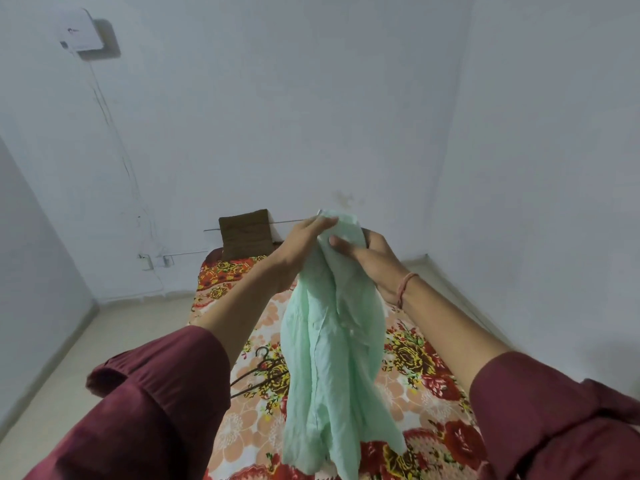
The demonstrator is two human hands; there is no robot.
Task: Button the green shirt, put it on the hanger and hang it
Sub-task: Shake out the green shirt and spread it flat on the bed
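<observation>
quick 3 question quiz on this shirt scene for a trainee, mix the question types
1. True or false: the hanger is already inside the green shirt.
2. Which hand grips the shirt? A) left hand only B) right hand only C) both
3. Fill in: the hanger lies on the flowered ____.

Key
1. False: it lies on the bed, to the left of the hanging shirt.
2. C: both hold the shirt's top end up in the air.
3. Bed.
</observation>
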